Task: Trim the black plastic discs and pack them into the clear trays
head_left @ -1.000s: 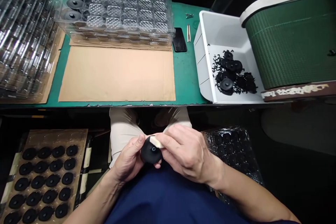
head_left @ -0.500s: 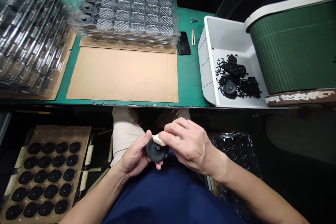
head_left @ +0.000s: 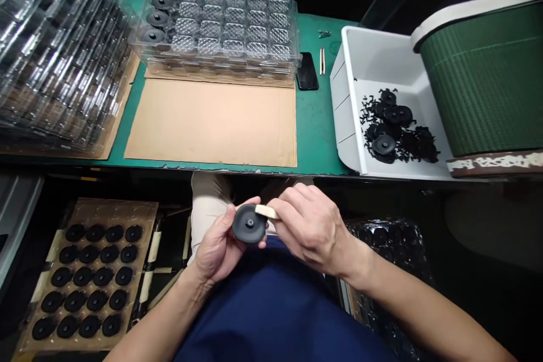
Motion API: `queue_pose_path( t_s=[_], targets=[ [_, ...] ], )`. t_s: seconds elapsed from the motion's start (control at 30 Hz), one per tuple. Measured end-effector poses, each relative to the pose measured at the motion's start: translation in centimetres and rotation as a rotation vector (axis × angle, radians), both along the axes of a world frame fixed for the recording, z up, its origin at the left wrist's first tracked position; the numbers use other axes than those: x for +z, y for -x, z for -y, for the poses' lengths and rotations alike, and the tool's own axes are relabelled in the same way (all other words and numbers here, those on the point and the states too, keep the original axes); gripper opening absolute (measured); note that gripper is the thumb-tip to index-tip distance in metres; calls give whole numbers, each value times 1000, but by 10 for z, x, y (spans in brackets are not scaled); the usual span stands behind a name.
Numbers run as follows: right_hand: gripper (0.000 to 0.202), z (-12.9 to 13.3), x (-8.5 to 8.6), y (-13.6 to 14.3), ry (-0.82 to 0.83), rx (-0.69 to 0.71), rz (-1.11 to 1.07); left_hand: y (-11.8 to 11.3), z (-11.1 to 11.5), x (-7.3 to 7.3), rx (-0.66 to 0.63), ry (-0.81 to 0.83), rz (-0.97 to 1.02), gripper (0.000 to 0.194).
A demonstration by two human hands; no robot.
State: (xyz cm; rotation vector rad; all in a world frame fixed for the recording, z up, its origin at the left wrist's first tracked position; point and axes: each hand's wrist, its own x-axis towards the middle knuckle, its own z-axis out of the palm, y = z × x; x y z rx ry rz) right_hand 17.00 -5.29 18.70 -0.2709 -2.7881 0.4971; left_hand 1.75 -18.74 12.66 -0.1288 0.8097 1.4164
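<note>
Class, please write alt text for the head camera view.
A person's left hand holds a black disc; the right hand holds a pale piece at its rim. Beyond, a green bench bears clear trays and a white bin of black parts.

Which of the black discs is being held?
The disc in the left hand, with the pale tool at its rim; others lie in trays or the white bin.

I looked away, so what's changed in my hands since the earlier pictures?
Your right hand moved the pale piece from the top of the disc to its upper-right edge; your left hand tipped the disc more face-on. Neither let go. The phone and bin stayed put.
</note>
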Motion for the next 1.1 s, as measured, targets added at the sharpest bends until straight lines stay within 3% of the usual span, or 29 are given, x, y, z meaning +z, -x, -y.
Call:
queue_pose_path(
  t_s=[0.1, 0.2, 0.33, 0.4, 0.53, 0.6, 0.67, 0.8, 0.87, 0.9, 0.97, 1.03, 1.1],
  targets=[
    [30, 6, -4, -5, 25, -94, 38, 4, 1, 2, 93, 18, -107, 50],
    [30, 5, -4, -4, -6, -114, 36, 2, 1, -2, 34, 18, -104, 49],
    [29, -2, 1, 6, -54, 76, -26, -3, -1, -6, -129, 0, 31, 46],
    [29, -3, 2, 10, -60, 105, -48, -4, -2, -5, -153, 4, 76, 47],
    [32, 4, -3, 5, -23, -99, 22, 1, -3, -1, 13, 41, -46, 49],
    [31, 6, -6, 0, -15, -139, 68, 4, -2, -4, 5, 67, -89, 55],
    [27, 3, -7, 0, -22, -83, 91, 5, -1, -10, -102, 65, -52, 55],
    [26, -9, 0, 13, -64, 239, 48, 0, -2, -16, -293, -7, 122, 50],
    [25, -12, 4, 22, -86, 329, 3, -1, -4, -13, -249, -35, 147, 43],
    [25, -12, 4, 24, -94, 306, -17, 0, -5, -11, -192, -44, 139, 38],
    [24, -7, 3, 26, -85, 141, -37, 5, -5, -6, -27, -46, 86, 27],
    [25, -1, -1, 23, -27, -45, -19, 13, -4, -2, 131, -42, -3, 39],
    [26, 4, -6, 18, 14, -126, 14, 21, -1, -2, 204, -27, -91, 48]
  ],
)
